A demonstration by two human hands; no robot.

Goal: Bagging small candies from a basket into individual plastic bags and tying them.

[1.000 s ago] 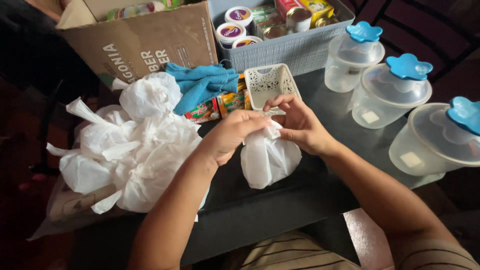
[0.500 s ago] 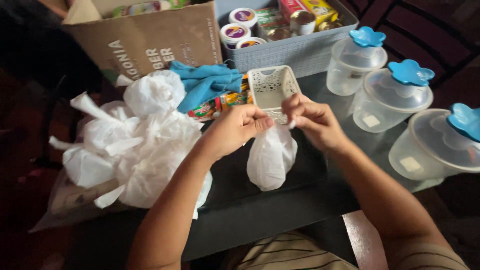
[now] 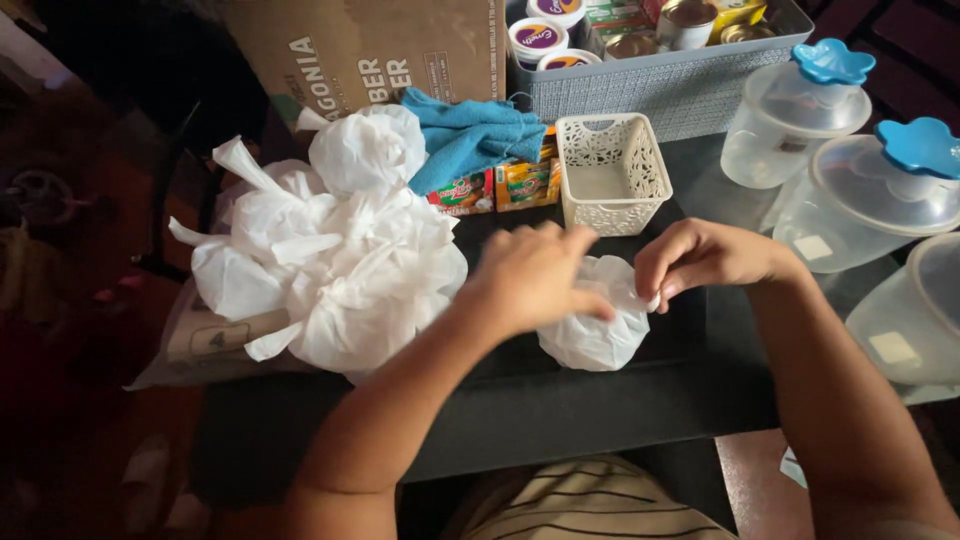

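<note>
Bag: we have a small white plastic bag (image 3: 597,335), filled and rounded, sitting on the dark tabletop (image 3: 560,410) directly under and between our two hands.
Risk: as we judge it, the thin plastic could tear if our two hands pull its gathered top in opposite directions too hard.
Risk two: the bag could also roll off toward our lap, since it is round and sits near the table's edge on our side.
Left hand: our left hand (image 3: 530,280) lies over the top left of the bag, fingers curled down and closed on the plastic.
Right hand: our right hand (image 3: 700,262) pinches a bit of the bag's top edge between thumb and fingertips, nearly shut.
Hands together: we hold them close, just apart, both gripping the same bag.
Beyond the hands: a white lattice basket (image 3: 612,172) stands empty just past our knuckles, with a blue cloth (image 3: 470,140) and a cardboard box (image 3: 370,50) further off.
Left of the left hand: a heap of tied white bags (image 3: 330,260) rests close by.
Right of the right hand: clear tubs with blue lids (image 3: 860,170) stand well apart from it.
</note>
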